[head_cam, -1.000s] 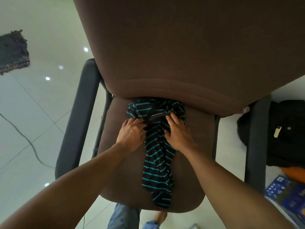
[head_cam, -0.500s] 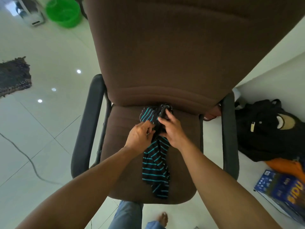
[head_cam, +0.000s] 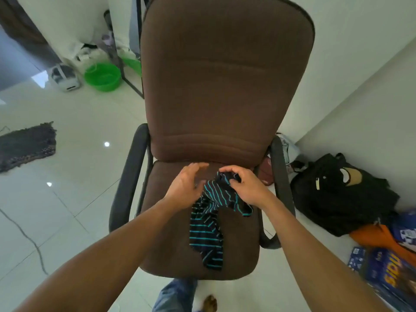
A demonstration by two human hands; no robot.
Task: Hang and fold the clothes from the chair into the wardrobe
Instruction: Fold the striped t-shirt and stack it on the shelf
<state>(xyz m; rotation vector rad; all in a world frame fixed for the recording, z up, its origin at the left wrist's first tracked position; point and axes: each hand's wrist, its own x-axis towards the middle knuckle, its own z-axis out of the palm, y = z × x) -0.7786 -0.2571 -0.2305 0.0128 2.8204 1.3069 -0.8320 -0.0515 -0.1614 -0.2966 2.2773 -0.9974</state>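
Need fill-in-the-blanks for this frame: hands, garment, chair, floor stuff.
The right hand pinches the top of the garment, while the left hand holds ____.
The garment's lower end lies on the chair's ____.
The basin on the floor is ____.
Missing words: nothing; seat; green.

One brown chair (head_cam: pixel 225 86) with two black armrests (head_cam: pixel 128 176) carries a single striped garment (head_cam: pixel 209 228), which runs from the back edge of the seat to its front edge. Two hands appear above the seat's back edge: one left hand (head_cam: pixel 184 188) and one right hand (head_cam: pixel 245 188). The floor bears one green basin (head_cam: pixel 102 76), one white appliance (head_cam: pixel 64 78), one dark rug (head_cam: pixel 27 144), one black bag (head_cam: pixel 337 199) and one blue box (head_cam: pixel 382 273).
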